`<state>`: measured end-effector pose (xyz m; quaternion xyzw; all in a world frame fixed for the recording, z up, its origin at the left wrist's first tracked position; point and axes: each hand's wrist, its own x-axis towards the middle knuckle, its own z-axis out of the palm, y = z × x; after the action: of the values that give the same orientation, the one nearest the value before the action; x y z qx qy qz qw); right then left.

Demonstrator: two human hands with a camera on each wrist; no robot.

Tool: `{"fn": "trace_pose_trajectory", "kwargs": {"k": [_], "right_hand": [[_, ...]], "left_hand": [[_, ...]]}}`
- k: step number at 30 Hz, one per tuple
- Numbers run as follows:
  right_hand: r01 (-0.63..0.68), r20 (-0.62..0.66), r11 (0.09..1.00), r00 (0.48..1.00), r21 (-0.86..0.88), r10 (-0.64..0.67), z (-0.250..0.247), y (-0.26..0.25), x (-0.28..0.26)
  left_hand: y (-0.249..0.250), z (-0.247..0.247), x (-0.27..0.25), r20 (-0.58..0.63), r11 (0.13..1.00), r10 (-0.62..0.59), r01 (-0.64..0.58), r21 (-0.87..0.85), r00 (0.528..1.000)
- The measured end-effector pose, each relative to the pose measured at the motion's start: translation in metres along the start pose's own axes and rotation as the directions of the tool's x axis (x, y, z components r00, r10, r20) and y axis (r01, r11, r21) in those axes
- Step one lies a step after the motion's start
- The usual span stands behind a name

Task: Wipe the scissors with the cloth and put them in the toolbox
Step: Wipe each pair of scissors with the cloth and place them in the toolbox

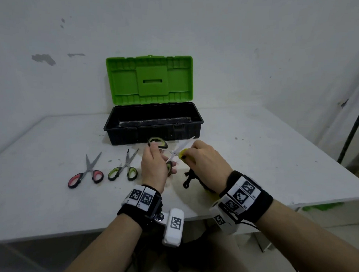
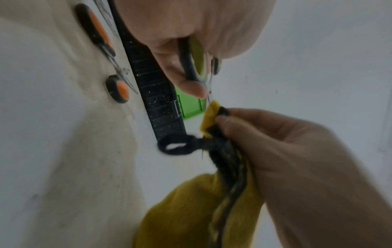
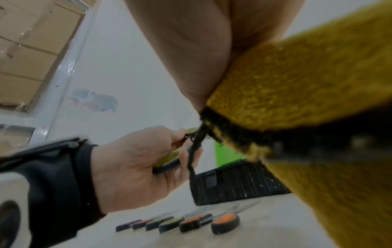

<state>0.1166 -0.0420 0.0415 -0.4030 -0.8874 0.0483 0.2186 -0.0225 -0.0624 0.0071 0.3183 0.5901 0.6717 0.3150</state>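
Observation:
My left hand [image 1: 153, 159] grips a pair of green-and-black-handled scissors [image 1: 157, 143] by the handles and holds them above the table, blades [image 1: 185, 144] pointing up and right. My right hand [image 1: 199, 157] pinches a yellow cloth with black trim [image 1: 184, 154] around the blades near the pivot. The rest of the cloth [image 3: 297, 83] hangs below that hand. In the left wrist view the fingers [image 2: 191, 85] curl round the handle loop [image 2: 192, 62], and the cloth [image 2: 212, 114] meets the blade just below. The open toolbox [image 1: 154, 132], black with a green lid [image 1: 150, 80], stands right behind.
Red-handled scissors [image 1: 85, 175] and green-handled scissors [image 1: 124, 168] lie side by side on the white table [image 1: 54, 201], left of my hands. Orange-handled scissors [image 2: 101, 42] lie near the toolbox front. A wall rises behind the box. The table's right edge [image 1: 328, 165] is close.

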Motion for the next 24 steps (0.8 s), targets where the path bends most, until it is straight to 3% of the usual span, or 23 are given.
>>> {"fn": "trace_pose_trajectory", "kwargs": {"k": [3,7,12,16,20,22,24], "right_hand": [[0.068,-0.108,0.997,0.992,0.019,-0.066,0.0,-0.01,0.002],[0.069,-0.069,0.998,0.995,0.013,-0.068,0.004,-0.019,0.002],[0.039,-0.045,0.999,0.998,0.017,-0.038,-0.001,-0.012,0.003],[0.08,-0.059,0.996,0.995,0.033,-0.078,0.003,-0.018,0.003],[-0.038,-0.03,0.998,0.999,0.058,0.04,0.0,0.001,0.002],[-0.078,-0.07,0.994,0.994,0.071,0.083,-0.003,0.009,0.001],[-0.02,-0.126,0.996,0.991,0.092,0.031,-0.003,0.004,-0.001]], "left_hand": [[-0.004,0.005,-0.003,0.044,0.986,0.087,-0.093,0.14,0.995],[-0.008,0.005,-0.005,0.041,0.969,0.174,-0.178,0.169,0.984],[-0.009,0.0,-0.008,0.087,0.983,0.109,-0.121,0.14,0.99],[-0.005,0.003,-0.008,0.062,0.97,0.141,-0.15,0.193,0.988],[-0.004,-0.002,-0.004,0.052,0.997,0.05,-0.052,0.053,0.997],[-0.003,-0.004,-0.003,0.05,1.0,0.002,-0.003,0.022,0.999],[-0.002,-0.003,-0.003,0.057,0.999,-0.006,0.004,0.032,0.998]]}}
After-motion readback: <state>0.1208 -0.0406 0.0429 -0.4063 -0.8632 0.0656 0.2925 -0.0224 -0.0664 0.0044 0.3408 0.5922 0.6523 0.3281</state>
